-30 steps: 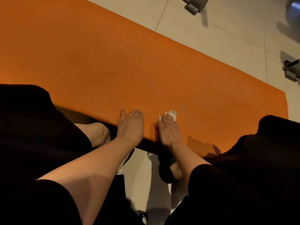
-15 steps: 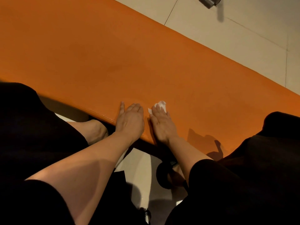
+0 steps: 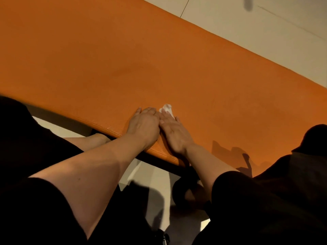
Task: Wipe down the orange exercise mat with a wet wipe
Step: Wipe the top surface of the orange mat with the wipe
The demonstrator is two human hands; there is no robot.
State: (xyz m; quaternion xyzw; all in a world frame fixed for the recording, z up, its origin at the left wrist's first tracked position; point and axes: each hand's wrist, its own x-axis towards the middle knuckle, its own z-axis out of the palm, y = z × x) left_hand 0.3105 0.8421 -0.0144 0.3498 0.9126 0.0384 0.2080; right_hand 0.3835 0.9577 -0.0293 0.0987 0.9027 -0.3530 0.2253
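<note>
The orange exercise mat (image 3: 123, 55) runs diagonally across the view from upper left to the right edge. My right hand (image 3: 174, 131) lies flat near the mat's near edge, its straight fingers pressing a white wet wipe (image 3: 167, 109) onto the surface; only the wipe's far end shows beyond the fingertips. My left hand (image 3: 144, 125) rests flat on the mat right beside it, fingers straight, and the two hands touch along their sides.
Pale floor tiles (image 3: 256, 36) lie beyond the mat's far edge. My black-clothed knees (image 3: 21, 138) flank both arms, and bare feet (image 3: 95, 138) show on the floor below the mat's near edge.
My right hand has slid the wipe leftward along the mat until it meets my left hand. The view has shifted, so the mat's right end is out of frame.
</note>
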